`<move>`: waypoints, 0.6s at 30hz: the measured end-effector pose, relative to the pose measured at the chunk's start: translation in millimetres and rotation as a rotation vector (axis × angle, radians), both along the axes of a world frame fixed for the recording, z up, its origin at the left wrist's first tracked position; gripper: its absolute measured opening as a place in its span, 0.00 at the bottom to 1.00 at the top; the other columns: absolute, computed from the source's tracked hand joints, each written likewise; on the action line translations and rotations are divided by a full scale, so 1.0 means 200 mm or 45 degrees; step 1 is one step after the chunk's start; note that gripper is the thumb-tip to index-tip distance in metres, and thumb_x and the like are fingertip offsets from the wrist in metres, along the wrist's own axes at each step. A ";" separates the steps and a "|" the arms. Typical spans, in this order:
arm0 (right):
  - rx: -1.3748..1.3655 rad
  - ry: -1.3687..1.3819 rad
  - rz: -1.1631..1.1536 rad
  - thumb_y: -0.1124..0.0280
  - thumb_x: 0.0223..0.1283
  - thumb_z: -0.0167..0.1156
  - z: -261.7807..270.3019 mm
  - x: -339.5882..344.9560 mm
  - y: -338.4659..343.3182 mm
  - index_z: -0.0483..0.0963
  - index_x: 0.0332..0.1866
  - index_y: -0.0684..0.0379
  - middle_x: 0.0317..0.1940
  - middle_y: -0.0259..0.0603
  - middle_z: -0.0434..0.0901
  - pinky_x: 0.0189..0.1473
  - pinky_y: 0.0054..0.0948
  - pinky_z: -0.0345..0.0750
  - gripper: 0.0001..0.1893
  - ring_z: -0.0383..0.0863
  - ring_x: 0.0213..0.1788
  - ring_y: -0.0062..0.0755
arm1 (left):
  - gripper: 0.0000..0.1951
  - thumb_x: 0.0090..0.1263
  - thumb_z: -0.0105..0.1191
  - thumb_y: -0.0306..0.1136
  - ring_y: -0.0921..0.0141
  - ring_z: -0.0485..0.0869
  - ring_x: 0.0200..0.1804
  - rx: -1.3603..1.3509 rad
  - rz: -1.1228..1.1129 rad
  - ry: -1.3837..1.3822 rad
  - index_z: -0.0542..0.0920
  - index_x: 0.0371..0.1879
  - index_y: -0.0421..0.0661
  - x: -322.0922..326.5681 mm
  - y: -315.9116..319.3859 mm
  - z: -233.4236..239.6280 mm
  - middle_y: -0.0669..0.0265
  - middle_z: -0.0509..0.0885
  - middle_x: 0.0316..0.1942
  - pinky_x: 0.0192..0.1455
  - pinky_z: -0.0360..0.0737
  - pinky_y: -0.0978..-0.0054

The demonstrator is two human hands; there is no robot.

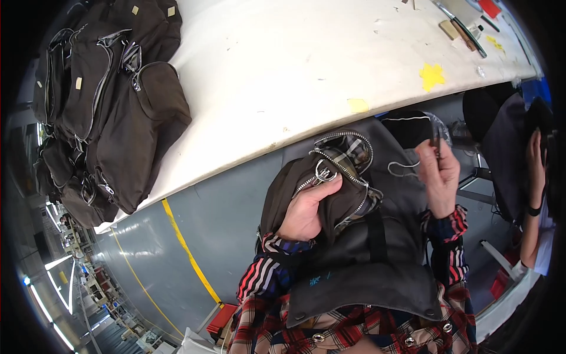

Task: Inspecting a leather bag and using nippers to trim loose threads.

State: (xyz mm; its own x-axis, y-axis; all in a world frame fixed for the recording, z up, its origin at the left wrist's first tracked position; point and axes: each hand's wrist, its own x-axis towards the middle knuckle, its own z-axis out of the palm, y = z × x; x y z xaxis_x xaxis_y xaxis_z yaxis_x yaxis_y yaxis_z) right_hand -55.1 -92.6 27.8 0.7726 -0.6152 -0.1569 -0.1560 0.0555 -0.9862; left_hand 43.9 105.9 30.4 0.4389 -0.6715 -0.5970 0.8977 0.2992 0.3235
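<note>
A dark brown fabric bag (283, 186) with metal zippers and a plaid lining lies on the dark apron (398, 248) over my lap. My left hand (307, 212) grips it, the thumb pressing beside a silver metal ring (326, 171) at the zipper. To the right, my right hand (439, 177) is raised, closed on a small dark tool whose kind I cannot tell. A pale cord (402, 170) loops just left of that hand; whether the hand holds it is unclear. One zipped section of the bag gapes, showing the lining.
Several dark brown bags (119, 110) are piled on the white table (274, 66) at left. Pens or similar tools (462, 31) and yellow pieces (432, 77) lie on its right part. A co-worker's arm (533, 199) is at far right. A red container (222, 317) stands on the floor below.
</note>
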 end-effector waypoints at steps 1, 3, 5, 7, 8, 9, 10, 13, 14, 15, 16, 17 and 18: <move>-0.034 0.035 0.066 0.71 0.65 0.51 0.02 0.00 0.02 0.72 0.34 0.61 0.23 0.22 0.66 0.23 0.10 0.58 0.06 0.60 0.22 0.06 | 0.11 0.66 0.48 0.23 0.68 0.80 0.45 0.010 0.012 -0.030 0.76 0.46 0.39 0.00 0.00 0.00 0.62 0.81 0.43 0.50 0.79 0.70; -0.043 0.011 0.186 0.74 0.63 0.52 0.03 0.01 0.06 0.72 0.33 0.63 0.24 0.25 0.70 0.31 0.13 0.64 0.05 0.65 0.26 0.10 | 0.11 0.66 0.48 0.23 0.68 0.80 0.46 0.026 0.026 -0.065 0.76 0.46 0.39 0.00 0.00 0.00 0.62 0.80 0.43 0.51 0.78 0.70; -0.032 0.025 0.339 0.76 0.62 0.53 0.03 0.00 0.08 0.72 0.33 0.64 0.26 0.28 0.73 0.35 0.15 0.67 0.04 0.68 0.30 0.13 | 0.12 0.66 0.47 0.23 0.67 0.79 0.47 0.017 0.072 -0.079 0.75 0.47 0.39 -0.01 0.00 0.00 0.61 0.80 0.44 0.52 0.77 0.69; 0.039 -0.002 0.446 0.76 0.61 0.54 0.03 0.00 0.11 0.72 0.35 0.65 0.28 0.31 0.75 0.37 0.16 0.69 0.03 0.70 0.32 0.13 | 0.12 0.66 0.47 0.23 0.67 0.79 0.48 -0.010 0.056 -0.067 0.74 0.48 0.39 0.00 0.00 0.00 0.61 0.80 0.45 0.53 0.77 0.69; 0.056 -0.031 0.490 0.77 0.60 0.55 0.01 0.00 0.13 0.72 0.36 0.64 0.28 0.31 0.75 0.37 0.16 0.69 0.03 0.71 0.32 0.13 | 0.13 0.66 0.47 0.23 0.67 0.79 0.48 -0.038 0.051 -0.054 0.74 0.49 0.39 0.00 0.00 0.00 0.61 0.79 0.46 0.54 0.76 0.69; 0.075 -0.050 0.518 0.77 0.58 0.57 0.02 0.01 0.16 0.72 0.38 0.64 0.29 0.31 0.76 0.35 0.16 0.70 0.04 0.72 0.32 0.13 | 0.13 0.67 0.46 0.24 0.67 0.78 0.49 -0.058 0.049 -0.111 0.73 0.50 0.39 -0.01 0.01 0.01 0.61 0.79 0.47 0.54 0.76 0.69; 0.018 -0.027 0.561 0.77 0.57 0.59 0.01 0.02 0.18 0.72 0.38 0.65 0.29 0.32 0.77 0.34 0.17 0.71 0.06 0.72 0.31 0.13 | 0.13 0.67 0.46 0.24 0.67 0.78 0.49 -0.053 0.046 -0.117 0.73 0.50 0.39 -0.01 0.02 0.02 0.61 0.79 0.47 0.54 0.76 0.69; 0.040 0.031 0.612 0.75 0.55 0.61 0.02 0.06 0.21 0.72 0.38 0.65 0.28 0.35 0.77 0.33 0.18 0.71 0.08 0.74 0.30 0.16 | 0.13 0.67 0.46 0.24 0.67 0.78 0.49 -0.056 0.033 -0.098 0.73 0.50 0.39 0.00 0.04 0.01 0.61 0.79 0.47 0.54 0.75 0.70; -0.088 -0.062 0.660 0.76 0.54 0.61 0.00 0.06 0.21 0.73 0.38 0.65 0.28 0.37 0.76 0.32 0.19 0.71 0.08 0.74 0.29 0.19 | 0.13 0.67 0.46 0.25 0.68 0.78 0.48 -0.033 0.012 -0.134 0.73 0.50 0.39 0.00 0.05 0.02 0.61 0.79 0.46 0.54 0.75 0.72; -0.217 -0.157 0.706 0.76 0.53 0.62 -0.01 0.07 0.21 0.73 0.38 0.65 0.27 0.38 0.74 0.31 0.20 0.70 0.09 0.74 0.28 0.23 | 0.13 0.68 0.46 0.26 0.70 0.78 0.48 -0.010 -0.007 -0.171 0.73 0.50 0.39 0.00 0.06 0.03 0.62 0.79 0.46 0.53 0.75 0.73; -0.212 -0.164 0.710 0.76 0.53 0.62 -0.01 0.09 0.21 0.73 0.38 0.65 0.27 0.38 0.74 0.31 0.20 0.70 0.09 0.74 0.28 0.23 | 0.13 0.68 0.46 0.26 0.70 0.78 0.48 -0.004 -0.003 -0.176 0.73 0.50 0.39 -0.01 0.07 0.04 0.62 0.79 0.46 0.53 0.75 0.73; -0.293 -0.191 0.742 0.76 0.52 0.62 -0.01 0.10 0.19 0.73 0.39 0.65 0.26 0.38 0.73 0.31 0.22 0.70 0.09 0.73 0.27 0.26 | 0.13 0.68 0.47 0.27 0.71 0.77 0.48 0.104 0.012 -0.279 0.73 0.50 0.39 -0.03 0.07 0.05 0.63 0.78 0.46 0.52 0.74 0.74; -0.374 -0.219 0.774 0.77 0.51 0.62 -0.01 0.12 0.19 0.73 0.39 0.64 0.25 0.38 0.71 0.30 0.24 0.70 0.10 0.72 0.27 0.29 | 0.13 0.68 0.47 0.28 0.73 0.76 0.48 0.212 0.027 -0.382 0.73 0.50 0.39 -0.05 0.07 0.06 0.64 0.78 0.46 0.52 0.73 0.76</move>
State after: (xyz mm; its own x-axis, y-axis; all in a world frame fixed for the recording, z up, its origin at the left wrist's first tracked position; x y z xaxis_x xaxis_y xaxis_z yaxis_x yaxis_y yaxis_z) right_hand -31.5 -55.5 26.4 0.9924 -0.0638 0.1051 0.0846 -0.2653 -0.9604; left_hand 34.3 118.9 41.5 0.6242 -0.5646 -0.5400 0.7495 0.2375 0.6180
